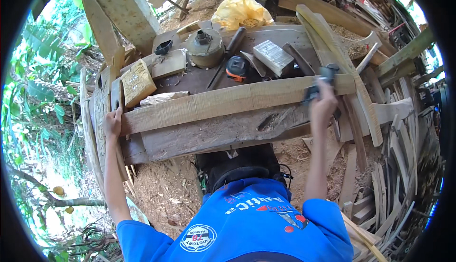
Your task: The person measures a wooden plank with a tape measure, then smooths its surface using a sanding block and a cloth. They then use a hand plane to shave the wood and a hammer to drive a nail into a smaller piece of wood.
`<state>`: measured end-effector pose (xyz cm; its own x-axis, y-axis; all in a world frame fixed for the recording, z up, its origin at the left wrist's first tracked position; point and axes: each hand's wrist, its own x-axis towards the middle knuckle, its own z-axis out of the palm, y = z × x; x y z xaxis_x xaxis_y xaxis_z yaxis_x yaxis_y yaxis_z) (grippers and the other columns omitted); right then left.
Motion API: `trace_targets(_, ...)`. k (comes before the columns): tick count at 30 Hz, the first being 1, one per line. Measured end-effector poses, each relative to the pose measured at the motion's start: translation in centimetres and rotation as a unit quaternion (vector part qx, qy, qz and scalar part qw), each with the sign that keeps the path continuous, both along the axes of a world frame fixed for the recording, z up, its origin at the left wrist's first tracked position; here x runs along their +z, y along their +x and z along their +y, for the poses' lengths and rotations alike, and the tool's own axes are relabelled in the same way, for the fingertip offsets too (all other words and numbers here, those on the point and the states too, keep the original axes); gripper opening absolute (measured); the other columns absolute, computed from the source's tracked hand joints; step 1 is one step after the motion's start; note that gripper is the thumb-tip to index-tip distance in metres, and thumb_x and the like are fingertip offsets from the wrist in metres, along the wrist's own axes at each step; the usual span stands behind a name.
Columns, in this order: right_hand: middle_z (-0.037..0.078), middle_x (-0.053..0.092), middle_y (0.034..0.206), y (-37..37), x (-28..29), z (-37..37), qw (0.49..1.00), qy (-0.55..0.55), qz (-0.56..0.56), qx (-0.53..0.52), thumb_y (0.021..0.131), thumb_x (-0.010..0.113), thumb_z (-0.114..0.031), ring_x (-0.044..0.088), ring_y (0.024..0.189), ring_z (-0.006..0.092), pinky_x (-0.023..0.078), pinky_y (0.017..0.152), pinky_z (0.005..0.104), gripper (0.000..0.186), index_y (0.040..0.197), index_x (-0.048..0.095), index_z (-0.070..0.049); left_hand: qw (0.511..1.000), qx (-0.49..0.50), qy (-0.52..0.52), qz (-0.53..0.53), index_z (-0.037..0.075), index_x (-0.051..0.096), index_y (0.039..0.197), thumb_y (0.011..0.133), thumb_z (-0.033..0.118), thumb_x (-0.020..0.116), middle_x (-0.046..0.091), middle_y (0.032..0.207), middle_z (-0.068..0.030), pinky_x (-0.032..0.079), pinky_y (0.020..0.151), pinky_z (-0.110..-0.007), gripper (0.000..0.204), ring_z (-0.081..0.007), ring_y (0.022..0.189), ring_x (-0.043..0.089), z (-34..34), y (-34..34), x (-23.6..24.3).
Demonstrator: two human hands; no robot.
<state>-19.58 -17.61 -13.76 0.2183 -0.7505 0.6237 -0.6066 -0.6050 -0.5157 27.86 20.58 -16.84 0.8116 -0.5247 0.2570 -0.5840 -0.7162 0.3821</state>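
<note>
A long, slightly curved wooden plank (213,101) lies across the workbench in front of me. My left hand (113,121) is closed round its left end, beside a short upright piece of wood (117,93). Over the plank's right part, my right hand (324,99) grips a dark hand-held tool (327,75). Motion blurs this tool, and I cannot make out its exact kind. Behind the plank are an orange and black tape measure (237,68), a pale rectangular block (273,58) and a yellowish wood block (138,82).
On the bench (209,141) stand a round container with a knob (205,48) and a crumpled yellow plastic bag (242,13). A long board (339,62) slants at the right. Wood strips (401,148) pile up there, and shavings (166,191) cover the ground.
</note>
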Motion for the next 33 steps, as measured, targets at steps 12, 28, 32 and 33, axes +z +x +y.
trace_targets(12,0.009,0.062,0.097,7.3,-2.1,12.7,0.930,0.026,-0.004,0.366,0.071,0.057,-0.002,0.058,0.097,0.0275,0.041,0.094,0.0391,0.021,0.091,0.063,-0.007,0.925,-0.285,-0.024,-0.251,0.008,0.059,0.103,0.076,0.021,0.060,0.056,0.099,-0.0143,0.041,0.088,-0.041,0.030,-0.0333,0.091,0.054,-16.5,-4.1,7.9)
trace_targets(28,0.008,0.060,0.098,7.4,-2.6,13.3,0.940,-0.024,0.012,0.340,0.076,0.055,-0.008,0.056,0.097,0.0254,0.040,0.094,0.0394,0.018,0.092,0.063,-0.007,0.755,-0.234,-0.420,0.445,0.001,0.053,0.095,0.087,0.039,0.045,0.058,0.069,-0.0105,0.043,0.042,-0.025,0.040,-0.0149,0.051,0.056,-26.6,-5.9,6.9)
trace_targets(32,0.007,0.060,0.096,7.9,-2.6,13.7,0.941,-0.037,0.009,0.337,0.074,0.058,-0.006,0.056,0.096,0.0261,0.041,0.093,0.0396,0.019,0.092,0.063,-0.009,0.691,-0.178,-0.382,0.587,0.006,0.051,0.088,0.085,0.045,0.047,0.056,0.066,-0.0092,0.035,0.032,-0.025,0.039,-0.0153,0.041,0.049,-27.1,-7.2,8.2)
trace_targets(33,0.007,0.060,0.096,8.0,-2.6,13.9,0.939,-0.035,0.009,0.341,0.074,0.058,-0.006,0.056,0.096,0.0262,0.041,0.093,0.0396,0.019,0.092,0.063,-0.009,0.705,-0.159,-0.365,0.587,0.007,0.051,0.089,0.084,0.046,0.047,0.056,0.065,-0.0085,0.035,0.032,-0.025,0.039,-0.0147,0.040,0.048,-27.4,-7.1,7.6)
